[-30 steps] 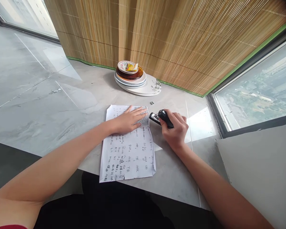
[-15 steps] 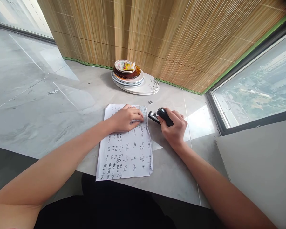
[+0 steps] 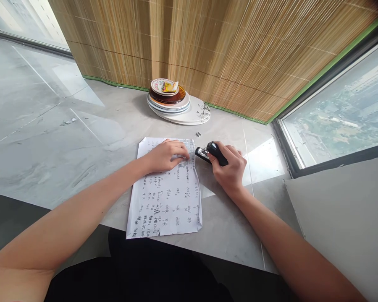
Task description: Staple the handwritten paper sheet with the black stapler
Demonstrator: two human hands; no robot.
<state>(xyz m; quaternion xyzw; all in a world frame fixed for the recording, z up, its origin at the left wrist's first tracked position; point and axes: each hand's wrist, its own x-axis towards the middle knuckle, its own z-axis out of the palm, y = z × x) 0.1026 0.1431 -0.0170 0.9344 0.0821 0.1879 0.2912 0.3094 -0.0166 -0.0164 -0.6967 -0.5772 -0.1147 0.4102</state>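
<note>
We've got the paper [image 3: 179, 201] reaching the counter's [image 3: 229, 235] near edge, open counter to the left of the paper, plates [image 3: 195, 113] beyond it; our left hand [image 3: 166, 156] rests on the paper, fingers curled and slightly parted, pinching nothing we can make out, while our right hand [image 3: 230, 164] wraps its fingers closed round the stapler [image 3: 219, 154], just right of the paper
</note>
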